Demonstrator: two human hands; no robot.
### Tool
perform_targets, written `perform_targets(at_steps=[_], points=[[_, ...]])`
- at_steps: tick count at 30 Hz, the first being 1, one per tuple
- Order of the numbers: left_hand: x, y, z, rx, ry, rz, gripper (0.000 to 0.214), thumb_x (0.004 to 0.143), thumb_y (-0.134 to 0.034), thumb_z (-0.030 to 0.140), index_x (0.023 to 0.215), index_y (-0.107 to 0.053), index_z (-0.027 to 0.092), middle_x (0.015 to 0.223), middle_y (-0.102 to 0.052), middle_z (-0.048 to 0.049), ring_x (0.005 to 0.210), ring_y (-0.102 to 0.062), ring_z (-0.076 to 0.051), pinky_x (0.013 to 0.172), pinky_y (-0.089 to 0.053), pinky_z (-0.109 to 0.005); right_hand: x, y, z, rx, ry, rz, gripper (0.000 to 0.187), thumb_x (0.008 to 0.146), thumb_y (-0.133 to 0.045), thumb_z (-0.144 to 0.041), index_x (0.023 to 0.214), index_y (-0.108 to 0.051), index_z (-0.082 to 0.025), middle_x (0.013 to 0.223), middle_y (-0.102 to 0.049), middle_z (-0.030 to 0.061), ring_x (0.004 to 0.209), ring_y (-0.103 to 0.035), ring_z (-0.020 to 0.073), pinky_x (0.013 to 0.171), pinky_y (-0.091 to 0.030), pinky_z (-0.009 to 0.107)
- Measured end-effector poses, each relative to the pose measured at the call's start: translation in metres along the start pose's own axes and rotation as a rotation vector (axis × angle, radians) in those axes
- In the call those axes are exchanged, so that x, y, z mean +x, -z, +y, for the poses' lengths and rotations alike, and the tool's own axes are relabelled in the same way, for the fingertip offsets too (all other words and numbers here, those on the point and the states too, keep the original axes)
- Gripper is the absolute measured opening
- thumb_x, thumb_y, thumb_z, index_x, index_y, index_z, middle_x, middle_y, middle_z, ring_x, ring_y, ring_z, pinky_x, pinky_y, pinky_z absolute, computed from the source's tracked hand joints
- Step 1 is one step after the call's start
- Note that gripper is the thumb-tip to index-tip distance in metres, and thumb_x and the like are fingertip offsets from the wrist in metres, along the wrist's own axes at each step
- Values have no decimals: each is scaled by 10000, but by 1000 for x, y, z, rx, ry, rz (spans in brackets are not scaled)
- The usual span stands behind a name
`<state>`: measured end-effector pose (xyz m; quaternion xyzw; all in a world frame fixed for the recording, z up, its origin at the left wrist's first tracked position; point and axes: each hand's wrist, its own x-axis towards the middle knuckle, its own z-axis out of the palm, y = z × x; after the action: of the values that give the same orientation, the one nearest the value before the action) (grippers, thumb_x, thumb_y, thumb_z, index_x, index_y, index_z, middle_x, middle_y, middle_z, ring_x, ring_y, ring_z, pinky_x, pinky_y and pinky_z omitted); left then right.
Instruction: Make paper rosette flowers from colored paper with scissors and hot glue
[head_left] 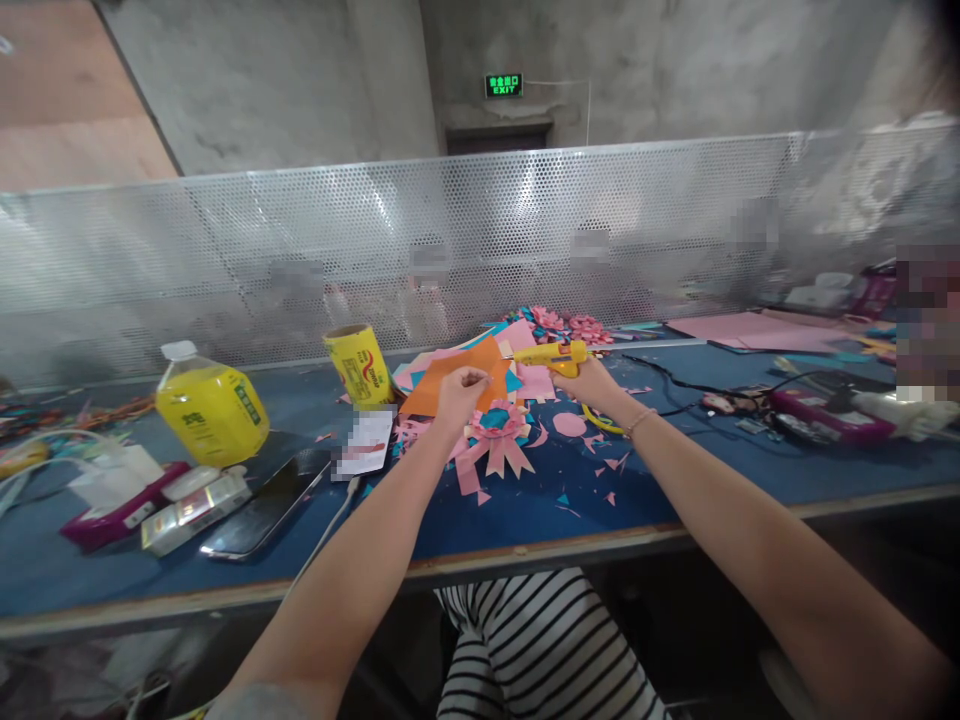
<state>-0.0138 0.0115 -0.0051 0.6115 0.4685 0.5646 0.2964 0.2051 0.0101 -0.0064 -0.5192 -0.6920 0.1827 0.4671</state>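
My right hand (589,383) is wrapped round the handle of a yellow hot glue gun (551,353), its nozzle pointing left over the paper. Just left of the nozzle, my left hand (459,392) is closed in a pinch above an orange paper sheet (433,378); whatever its fingertips hold is too small to make out. Below both hands lies a pink paper rosette (510,456) with a blue centre and ribbon-like tails. A round pink paper piece (569,425) and several scraps are scattered beside it. More pink and blue paper flowers (559,325) are heaped behind the glue gun.
Left of my hands stand a yellow cardboard tube (360,368) and a yellow-labelled bottle (214,410). A phone (262,512), a small box (196,510) and a purple power strip (112,510) lie nearer. Black cables (667,378) run right, and a perforated metal screen (495,230) borders the back.
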Motion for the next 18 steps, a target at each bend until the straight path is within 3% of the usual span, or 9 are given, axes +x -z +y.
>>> perform_targets(at_steps=[12, 18], points=[[0, 0, 3, -67, 15, 46, 51, 602, -645, 185, 593, -603, 157, 627, -619, -2, 627, -569, -121, 669, -445, -261, 0, 3, 0, -116, 7, 4, 87, 634, -515, -205, 642, -572, -140, 501, -514, -18, 479, -476, 98, 478, -380, 203], [-1, 0, 5, -119, -1, 55, 51, 608, -646, 182, 598, -605, 153, 637, -620, -6, 637, -563, -118, 667, -444, -252, 2, -2, 7, -173, 13, -27, 164, 686, -534, -233, 744, -633, -116, 569, -586, 10, 520, -532, 110, 496, -393, 194]])
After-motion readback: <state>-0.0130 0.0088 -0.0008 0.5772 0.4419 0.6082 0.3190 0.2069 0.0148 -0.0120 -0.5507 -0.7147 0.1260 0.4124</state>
